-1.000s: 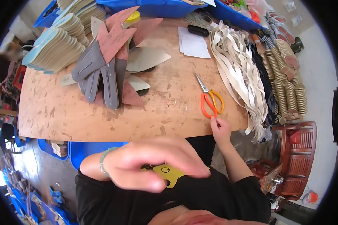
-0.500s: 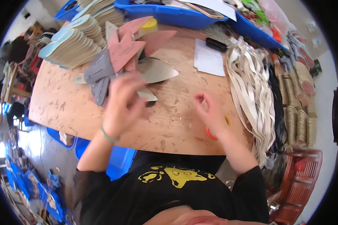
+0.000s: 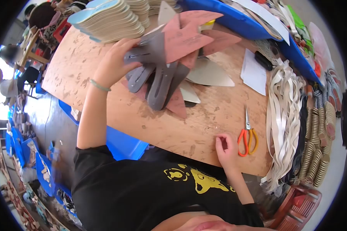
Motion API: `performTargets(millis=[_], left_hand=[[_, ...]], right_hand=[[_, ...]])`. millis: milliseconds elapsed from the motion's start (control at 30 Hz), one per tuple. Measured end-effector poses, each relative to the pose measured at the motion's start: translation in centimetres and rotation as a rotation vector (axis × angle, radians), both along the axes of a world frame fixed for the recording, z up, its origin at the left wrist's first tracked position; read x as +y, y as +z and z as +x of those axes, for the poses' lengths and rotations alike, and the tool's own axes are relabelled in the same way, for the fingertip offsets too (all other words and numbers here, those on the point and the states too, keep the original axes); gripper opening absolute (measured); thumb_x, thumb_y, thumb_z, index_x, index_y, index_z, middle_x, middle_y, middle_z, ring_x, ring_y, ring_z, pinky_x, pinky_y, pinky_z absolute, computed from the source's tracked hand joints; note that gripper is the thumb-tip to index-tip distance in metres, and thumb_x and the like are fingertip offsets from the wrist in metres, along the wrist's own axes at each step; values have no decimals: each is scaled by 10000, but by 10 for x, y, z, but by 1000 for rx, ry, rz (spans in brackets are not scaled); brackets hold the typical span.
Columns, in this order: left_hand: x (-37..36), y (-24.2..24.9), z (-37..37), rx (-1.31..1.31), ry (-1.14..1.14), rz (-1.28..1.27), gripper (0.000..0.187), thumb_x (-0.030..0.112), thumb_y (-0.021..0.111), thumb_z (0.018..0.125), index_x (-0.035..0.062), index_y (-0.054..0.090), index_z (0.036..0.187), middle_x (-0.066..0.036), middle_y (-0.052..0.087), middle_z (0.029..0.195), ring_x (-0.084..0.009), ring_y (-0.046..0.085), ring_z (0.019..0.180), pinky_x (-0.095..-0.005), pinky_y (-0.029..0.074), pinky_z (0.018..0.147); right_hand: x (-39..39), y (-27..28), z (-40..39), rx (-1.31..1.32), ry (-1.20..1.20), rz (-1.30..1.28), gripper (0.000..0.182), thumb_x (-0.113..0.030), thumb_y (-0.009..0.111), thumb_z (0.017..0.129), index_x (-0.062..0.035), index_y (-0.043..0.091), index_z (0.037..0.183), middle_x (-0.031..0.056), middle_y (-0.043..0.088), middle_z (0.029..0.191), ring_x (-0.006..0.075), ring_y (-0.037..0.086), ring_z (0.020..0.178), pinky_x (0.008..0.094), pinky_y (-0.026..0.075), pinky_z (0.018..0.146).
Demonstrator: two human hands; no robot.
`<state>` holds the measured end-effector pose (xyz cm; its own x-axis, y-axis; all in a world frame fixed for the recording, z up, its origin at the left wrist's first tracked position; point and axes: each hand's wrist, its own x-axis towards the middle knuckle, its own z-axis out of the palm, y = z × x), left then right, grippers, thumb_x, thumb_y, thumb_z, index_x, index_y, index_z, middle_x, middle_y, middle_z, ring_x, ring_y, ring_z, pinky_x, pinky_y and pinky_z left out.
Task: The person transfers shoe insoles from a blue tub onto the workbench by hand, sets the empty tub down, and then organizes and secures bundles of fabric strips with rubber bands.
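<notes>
At the left of the pile, my left hand (image 3: 119,59) pinches the end of a grey cut piece (image 3: 144,52), which looks like a shoe upper part with a slot. More grey slotted pieces (image 3: 158,86) lie under it, overlapping pink pointed pieces (image 3: 187,42) with faint print. Pale pointed pieces (image 3: 210,72) stick out to the right of the pile. My right hand (image 3: 226,150) is near the table's front edge with its fingers curled in; whatever they may hold is hidden. Scissors (image 3: 247,133) with orange and yellow handles lie just right of it.
Stacks of light insole-shaped pieces (image 3: 108,21) stand at the back left. Blue trays (image 3: 235,19) line the far edge. White paper (image 3: 253,73) with a black object (image 3: 263,60) on it lies right of the pile, near a bundle of cream strips (image 3: 283,119).
My left hand has moved from in front of the pile onto the grey piece. My right hand has drawn back towards the table edge, uncovering the scissors. The view has turned.
</notes>
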<state>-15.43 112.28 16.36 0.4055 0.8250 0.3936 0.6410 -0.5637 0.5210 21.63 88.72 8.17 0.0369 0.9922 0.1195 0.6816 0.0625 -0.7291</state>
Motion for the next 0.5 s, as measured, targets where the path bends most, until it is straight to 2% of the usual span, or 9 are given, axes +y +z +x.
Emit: performTargets(millis=[100, 133, 233, 267, 367, 500], left_hand=[[-1, 7, -2, 200, 6, 190, 486, 35, 727, 675, 77, 629, 1149, -100, 589, 976, -305, 569, 953, -381, 464, 853], [-3, 9, -2, 185, -9, 165, 432, -6, 725, 654, 83, 655, 1071, -92, 579, 940, -274, 580, 913, -378, 460, 829], [-3, -7, -8, 108, -100, 148, 353, -20, 714, 663, 69, 660, 1000, -85, 565, 916, -267, 582, 891, -370, 469, 780], [-6, -9, -9, 137, -122, 258, 306, -28, 709, 645, 69, 649, 929, -80, 561, 918, -279, 577, 888, -372, 474, 758], [-18, -26, -15, 69, -137, 369, 280, -30, 709, 616, 74, 619, 860, -71, 557, 907, -288, 572, 873, -378, 475, 765], [-42, -36, -20, 160, -60, 329, 370, 27, 729, 568, 89, 568, 895, -72, 551, 1073, -288, 527, 1044, -418, 449, 886]], right_hand=[[-2, -5, -6, 0, -65, 14, 88, -42, 646, 822, -39, 624, 907, 90, 604, 873, 237, 546, 798, 341, 436, 736], [-2, -5, -6, -7, -67, 15, 88, -39, 645, 821, -38, 623, 907, 91, 602, 878, 237, 544, 800, 338, 436, 737], [-2, -6, -9, -38, -79, 20, 83, -26, 638, 817, -38, 617, 897, 85, 589, 859, 234, 533, 796, 335, 427, 737], [-2, -5, -10, -51, -79, 20, 82, -25, 637, 817, -38, 615, 895, 84, 585, 850, 233, 529, 792, 336, 425, 737], [-1, -3, -12, -68, -83, 34, 78, -26, 635, 817, -37, 609, 890, 79, 573, 827, 230, 520, 783, 339, 418, 736], [-1, -7, -10, -86, -46, 51, 64, 2, 613, 838, -17, 586, 893, 65, 524, 813, 185, 499, 759, 292, 413, 694]])
